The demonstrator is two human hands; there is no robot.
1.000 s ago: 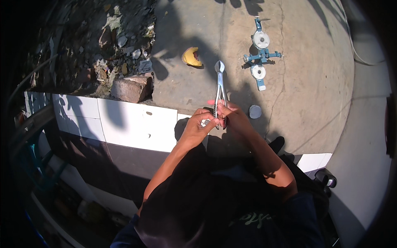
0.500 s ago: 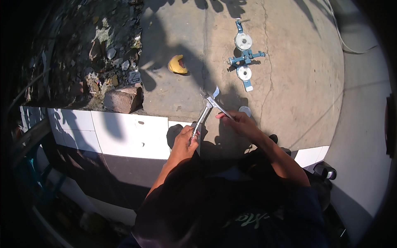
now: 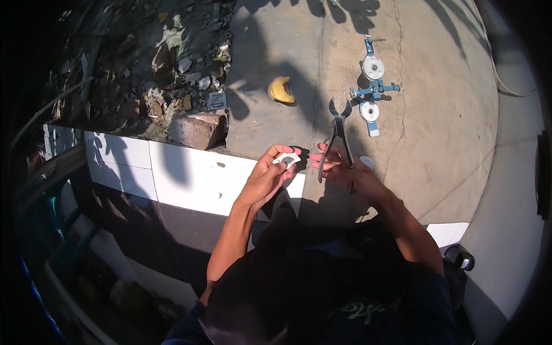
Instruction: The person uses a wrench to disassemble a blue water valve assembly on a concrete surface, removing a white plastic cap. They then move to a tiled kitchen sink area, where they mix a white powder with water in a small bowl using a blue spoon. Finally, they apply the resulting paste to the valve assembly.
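My left hand [image 3: 265, 179] is closed, pinching a small white piece [image 3: 293, 157] with a dark patch on it between thumb and fingers. I cannot tell its kind for sure. To its right, my right hand [image 3: 362, 179] holds metal pincers [image 3: 338, 127] with curved jaws. Their jaws point away from me and stand apart. The two handles are spread and cross the hand, whose fingers are partly stretched toward the left hand. Part of the grip is hidden behind the handles.
A blue metal tool with white discs [image 3: 376, 87] lies on the concrete [image 3: 437, 115] beyond the pincers. Left of it is a yellow curved object [image 3: 280, 90]. A brownish rock [image 3: 198, 129] sits by rubble [image 3: 178, 69], behind white tiles [image 3: 190, 178].
The pincers were held by both hands, one handle each. Now only my right hand has them, turned more upright. My left hand has let go and holds the white piece.
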